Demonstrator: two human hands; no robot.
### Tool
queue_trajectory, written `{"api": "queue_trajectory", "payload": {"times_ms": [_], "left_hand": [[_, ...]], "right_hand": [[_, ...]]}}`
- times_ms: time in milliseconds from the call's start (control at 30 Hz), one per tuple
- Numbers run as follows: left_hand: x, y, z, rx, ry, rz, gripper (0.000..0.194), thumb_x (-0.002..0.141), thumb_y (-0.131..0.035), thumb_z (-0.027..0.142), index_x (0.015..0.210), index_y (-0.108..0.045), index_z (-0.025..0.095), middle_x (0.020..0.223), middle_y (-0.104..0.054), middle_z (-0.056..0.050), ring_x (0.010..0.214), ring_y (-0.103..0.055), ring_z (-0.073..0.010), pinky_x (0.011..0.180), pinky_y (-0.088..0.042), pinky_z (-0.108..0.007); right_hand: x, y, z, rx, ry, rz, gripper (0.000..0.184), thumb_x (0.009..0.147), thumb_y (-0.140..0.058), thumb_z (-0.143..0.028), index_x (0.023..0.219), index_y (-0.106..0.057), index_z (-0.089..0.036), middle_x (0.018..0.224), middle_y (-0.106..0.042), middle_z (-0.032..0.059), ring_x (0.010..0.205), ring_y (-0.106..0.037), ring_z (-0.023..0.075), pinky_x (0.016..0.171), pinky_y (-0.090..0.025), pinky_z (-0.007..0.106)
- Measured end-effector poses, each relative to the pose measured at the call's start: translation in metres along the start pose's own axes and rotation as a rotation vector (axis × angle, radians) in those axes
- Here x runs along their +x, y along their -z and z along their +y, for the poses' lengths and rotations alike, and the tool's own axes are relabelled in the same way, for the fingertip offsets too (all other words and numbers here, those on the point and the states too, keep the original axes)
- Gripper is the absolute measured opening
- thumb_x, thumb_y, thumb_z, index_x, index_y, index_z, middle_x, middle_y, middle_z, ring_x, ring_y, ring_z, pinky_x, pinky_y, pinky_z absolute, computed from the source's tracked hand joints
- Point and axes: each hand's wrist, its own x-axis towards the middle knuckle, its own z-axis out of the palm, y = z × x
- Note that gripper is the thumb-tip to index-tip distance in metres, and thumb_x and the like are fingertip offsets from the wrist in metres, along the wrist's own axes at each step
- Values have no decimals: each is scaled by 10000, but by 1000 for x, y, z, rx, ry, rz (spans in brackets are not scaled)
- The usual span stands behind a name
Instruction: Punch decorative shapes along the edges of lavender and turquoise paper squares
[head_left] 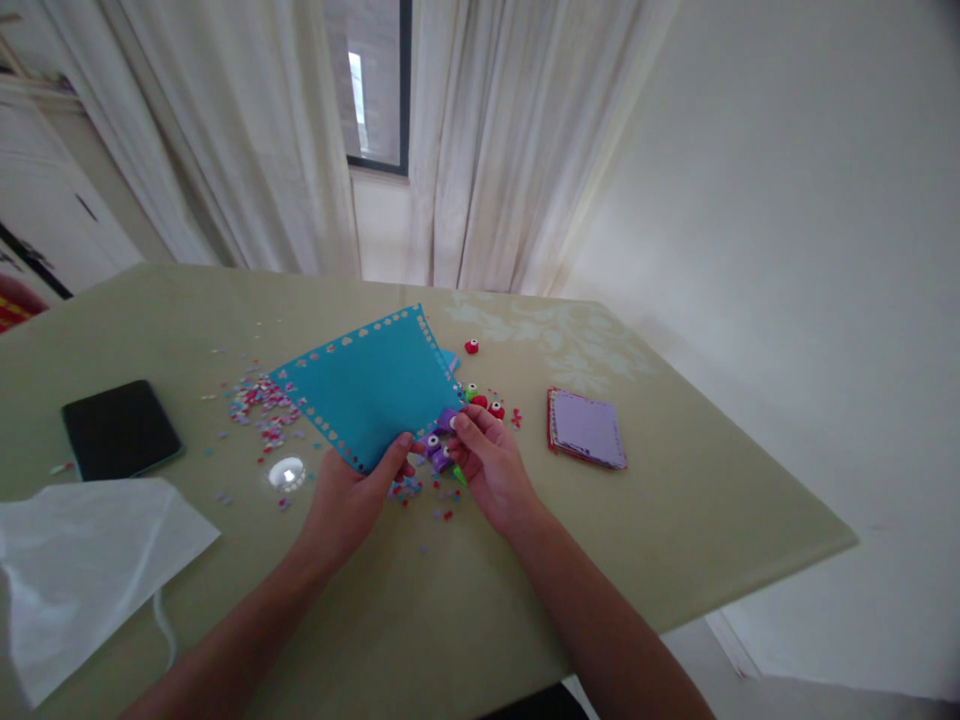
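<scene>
A sheet of blue paper (367, 385) is tilted up over the table, with small shapes punched along its edges. My left hand (349, 505) pinches its lower edge, thumb on top. At the sheet's lower right corner, my right hand (491, 470) has its fingers closed round a small purple craft punch (448, 420). Whether the paper sits in the punch's slot I cannot tell. Just below lie more purple punches (437, 453), partly behind the fingers. Red punches (495, 410) and a green punch (471, 391) are grouped beyond my right hand.
Coloured confetti (262, 405) is scattered to the left. A dark phone or tablet (120, 430), a white bag-like sheet (97, 560) and a shiny round spot (287, 474) are on that side. Purple-topped cards (587, 430) lie stacked at right; a red punch (471, 346) stands farther back.
</scene>
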Motion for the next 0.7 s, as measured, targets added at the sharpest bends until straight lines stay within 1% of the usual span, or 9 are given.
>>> {"api": "queue_trajectory", "payload": {"times_ms": [133,267,333,433,500,600,700], "left_hand": [[0,0,-2,40,4,-11,409,891,-734,573,728,-784,201,672,-782,-55,585,-714,-215,566,-534,-299],[-2,-1,2,25,7,-27,400,880,-735,578,788,-808,195,651,-770,-47,553,-697,-212,524,-514,-294],[-3,-1,6,10,9,-25,374,870,-741,559,784,-804,201,640,-764,-42,547,-695,-212,517,-517,-293],[-4,-1,11,7,6,-23,346,853,-739,536,722,-774,218,608,-747,-34,526,-681,-210,513,-522,-295],[-4,-1,12,11,0,-25,336,851,-731,533,724,-774,224,600,-742,-30,510,-668,-207,499,-512,-294],[-3,-1,12,40,-17,-16,334,853,-720,529,710,-761,231,600,-741,-24,495,-651,-199,497,-507,-294],[-3,-2,9,66,-39,-11,345,864,-712,530,679,-735,239,595,-736,-16,486,-638,-191,512,-510,-297]], "right_hand": [[-1,-1,-3,11,-33,4,439,650,-1065,-414,914,-779,-210,830,-774,-21,675,-713,96,623,-597,175],[-2,-1,-5,61,-58,23,447,605,-1085,-373,887,-781,-206,854,-792,-16,710,-738,108,680,-632,187],[-2,-1,-5,82,-78,24,442,601,-1087,-355,883,-779,-210,840,-786,-21,682,-721,107,644,-621,188],[-1,1,-3,100,-80,19,407,630,-1077,-356,832,-751,-216,740,-727,-52,581,-633,81,542,-554,174],[0,3,-2,105,-79,19,390,648,-1068,-336,821,-739,-214,725,-710,-57,560,-602,76,528,-533,179],[1,3,-1,112,-98,31,388,649,-1060,-299,859,-746,-212,775,-746,-39,589,-638,91,564,-553,198],[1,3,-2,106,-112,38,407,646,-1059,-319,888,-748,-216,794,-767,-30,609,-672,104,580,-569,205]]}}
